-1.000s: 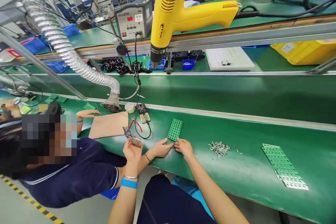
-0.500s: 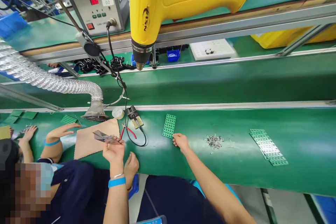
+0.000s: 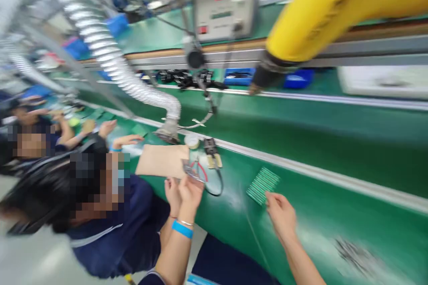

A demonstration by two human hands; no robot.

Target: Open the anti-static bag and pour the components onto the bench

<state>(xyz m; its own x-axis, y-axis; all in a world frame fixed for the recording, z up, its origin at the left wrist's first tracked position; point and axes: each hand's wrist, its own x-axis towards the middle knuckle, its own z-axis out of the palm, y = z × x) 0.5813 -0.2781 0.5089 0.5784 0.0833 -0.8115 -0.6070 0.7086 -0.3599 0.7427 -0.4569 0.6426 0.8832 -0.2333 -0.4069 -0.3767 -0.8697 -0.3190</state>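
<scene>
My left hand [image 3: 191, 192] is raised over the table's front edge, palm turned up, with a blue band at the wrist. Its fingers are closed on a thin, shiny grey piece [image 3: 190, 170], too blurred to name more exactly. My right hand [image 3: 282, 217] pinches the near corner of a green circuit board panel [image 3: 263, 185] that lies on the green table mat. To the right of that hand is a blurred heap of small dark and silvery parts [image 3: 356, 254]. Red-handled pliers [image 3: 202, 171] lie just beyond my left hand.
A soldering iron stand [image 3: 211, 151], a solder roll [image 3: 191, 141] and a tan sheet [image 3: 162, 160] lie at left. A fume hose [image 3: 172, 116] and a yellow heat gun [image 3: 297, 31] hang above. Co-workers sit at left, one person's hand [image 3: 172, 193] close to mine.
The view has swung left and blurred, so things appear shifted right and more co-workers show. Both hands keep their holds. The stacked boards at the far right have left view.
</scene>
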